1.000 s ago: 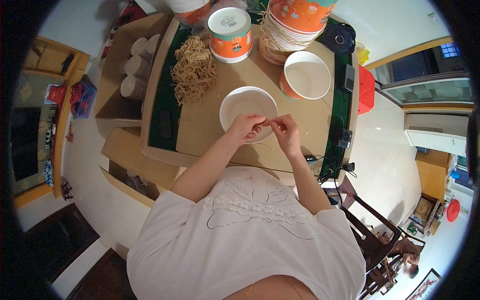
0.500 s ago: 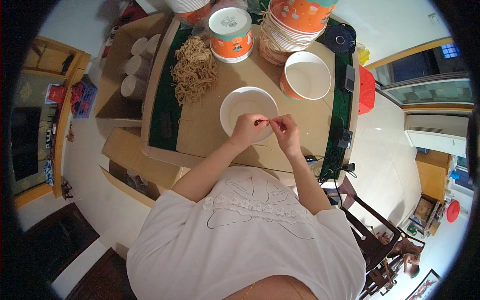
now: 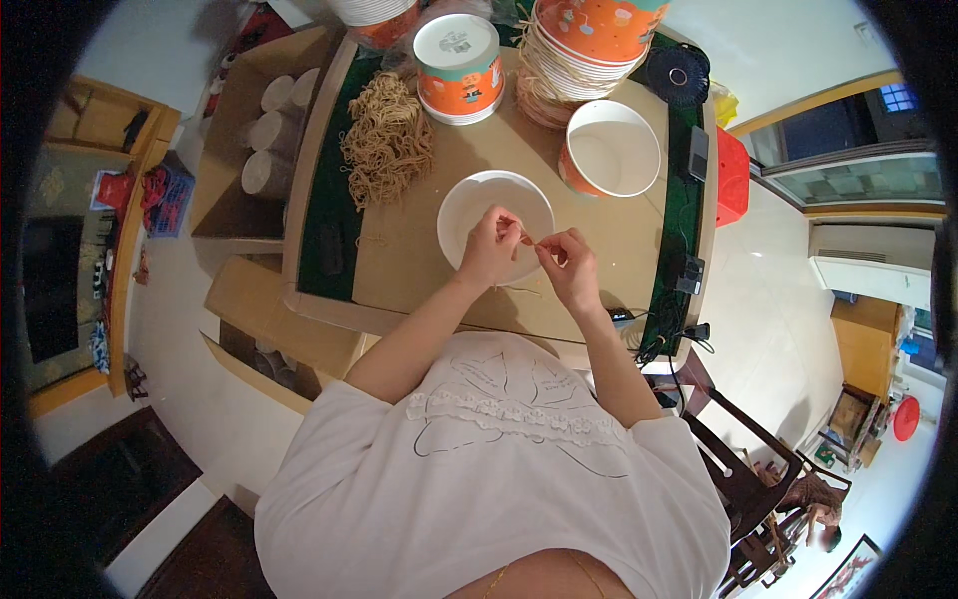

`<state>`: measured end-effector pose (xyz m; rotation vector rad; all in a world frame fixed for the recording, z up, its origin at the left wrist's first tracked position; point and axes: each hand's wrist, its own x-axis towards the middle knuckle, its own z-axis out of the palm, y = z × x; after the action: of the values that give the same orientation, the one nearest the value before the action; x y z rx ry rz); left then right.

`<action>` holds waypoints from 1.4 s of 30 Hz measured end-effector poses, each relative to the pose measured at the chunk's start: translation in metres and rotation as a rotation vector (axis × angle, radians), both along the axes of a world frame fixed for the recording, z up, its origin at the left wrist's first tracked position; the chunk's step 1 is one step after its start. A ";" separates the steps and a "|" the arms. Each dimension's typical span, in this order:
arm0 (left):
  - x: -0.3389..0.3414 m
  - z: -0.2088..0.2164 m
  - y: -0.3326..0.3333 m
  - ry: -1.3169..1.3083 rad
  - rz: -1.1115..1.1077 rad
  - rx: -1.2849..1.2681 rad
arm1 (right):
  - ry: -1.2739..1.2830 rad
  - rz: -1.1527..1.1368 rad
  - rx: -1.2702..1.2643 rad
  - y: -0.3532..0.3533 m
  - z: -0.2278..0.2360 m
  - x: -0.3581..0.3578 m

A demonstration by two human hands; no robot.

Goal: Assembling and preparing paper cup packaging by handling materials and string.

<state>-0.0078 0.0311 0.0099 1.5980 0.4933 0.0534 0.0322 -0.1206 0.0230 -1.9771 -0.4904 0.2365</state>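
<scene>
1. Loose tan strand (image 3: pixel 521 291): on the cardboard sheet (image 3: pixel 399 280), just this side of the tub. Looks feather-light and limp; pinch an end.
2. Right hand (image 3: pixel 567 262): thumb and index drawn together, pinch over the tub's right edge. Looks to have one end of the piece; exact contact too small to tell.
3. Left hand (image 3: pixel 491 245): fingers curled in, thumb against index, over the tub's inside. Seems to have the other end; palm hidden.
4. Thin brownish piece (image 3: pixel 528 239): in the short gap between both sets of fingertips, above the tub. Probably string: very light, soft, bendy, could fray or snap if yanked. Best held by fingertips near each end, light tension.
5. White tub (image 3: pixel 462 208): mouth up under the hands. Probably light, thin-walled paper; hold by rim, don't squeeze.
6. Tan string heap (image 3: pixel 387 145): beyond the tub, left. Soft, tangle-prone; tease out single strands.
7. Open orange tub (image 3: pixel 611 150): tilted, right. Likely light.
8. Upturned orange-and-green tub (image 3: pixel 460 75): farther, base up; grip sides.
</scene>
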 end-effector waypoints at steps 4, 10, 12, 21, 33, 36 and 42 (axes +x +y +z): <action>-0.001 0.007 0.003 -0.006 0.025 -0.093 | -0.015 -0.005 -0.005 -0.002 -0.007 0.001; -0.002 0.001 0.004 -0.016 -0.082 -0.041 | -0.081 -0.006 -0.027 0.011 0.019 -0.004; -0.002 0.004 0.002 -0.019 -0.099 -0.011 | -0.104 0.008 -0.022 0.010 0.013 -0.001; -0.004 0.017 0.004 -0.119 -0.141 0.177 | -0.141 0.040 0.010 0.009 0.011 -0.001; -0.011 0.040 0.005 -0.162 -0.164 0.408 | -0.156 0.043 0.042 0.011 0.019 -0.001; -0.017 0.044 0.003 -0.096 -0.119 0.469 | -0.162 0.037 0.040 0.008 0.013 -0.002; -0.024 0.090 0.008 -0.032 -0.250 0.361 | -0.211 0.058 0.000 0.003 0.007 -0.003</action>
<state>-0.0321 0.0389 0.0999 1.9989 0.2636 -0.0227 0.0290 -0.1181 0.0299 -1.9994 -0.6835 0.0631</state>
